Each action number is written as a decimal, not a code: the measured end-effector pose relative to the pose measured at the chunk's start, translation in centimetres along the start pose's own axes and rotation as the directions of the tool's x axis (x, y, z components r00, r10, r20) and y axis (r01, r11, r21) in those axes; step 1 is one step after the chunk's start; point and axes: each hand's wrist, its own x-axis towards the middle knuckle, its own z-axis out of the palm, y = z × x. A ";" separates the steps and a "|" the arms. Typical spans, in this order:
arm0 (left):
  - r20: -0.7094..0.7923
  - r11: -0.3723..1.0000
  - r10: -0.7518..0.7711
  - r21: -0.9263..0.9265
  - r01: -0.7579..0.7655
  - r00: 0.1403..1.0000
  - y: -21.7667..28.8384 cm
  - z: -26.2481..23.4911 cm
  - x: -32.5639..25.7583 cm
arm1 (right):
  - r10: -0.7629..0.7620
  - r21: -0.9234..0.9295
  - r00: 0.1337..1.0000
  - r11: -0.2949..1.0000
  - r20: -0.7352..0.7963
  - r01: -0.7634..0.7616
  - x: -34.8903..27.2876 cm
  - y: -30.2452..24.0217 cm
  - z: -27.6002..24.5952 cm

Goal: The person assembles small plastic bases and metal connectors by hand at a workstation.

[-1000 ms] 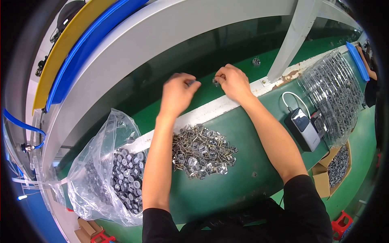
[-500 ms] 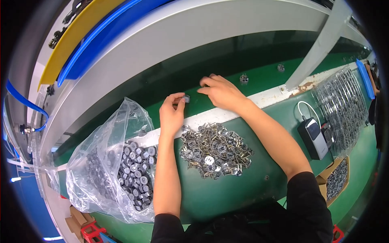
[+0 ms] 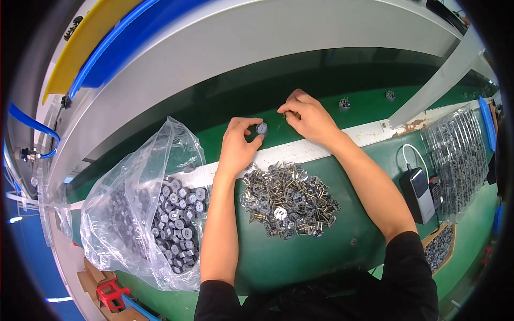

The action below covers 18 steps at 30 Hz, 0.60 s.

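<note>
Pinching a grey round part (image 3: 261, 128) between thumb and fingertips, the left hand (image 3: 238, 142) hovers past the desk's (image 3: 300, 262) white far edge. The right hand (image 3: 310, 116) is near it, fingertips drawn together on what looks like a small metallic piece (image 3: 284, 114), too small to make out. Near that far edge, on the desk, lies a heap of clear pieces with metal pins (image 3: 289, 200); an open plastic bag (image 3: 115, 224) of more grey parts (image 3: 174, 230) sits toward the left end. I'd say a light grip on the rim serves best, leaving the face uncovered; pieces from the heap should come out singly, since their pins look likely to snag.
</note>
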 end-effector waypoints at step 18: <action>0.039 0.999 -0.014 0.044 0.012 0.999 0.8 0.8 0.1 | 0.286 0.040 0.951 0.956 0.120 -0.292 0.2 -3.2 1.8</action>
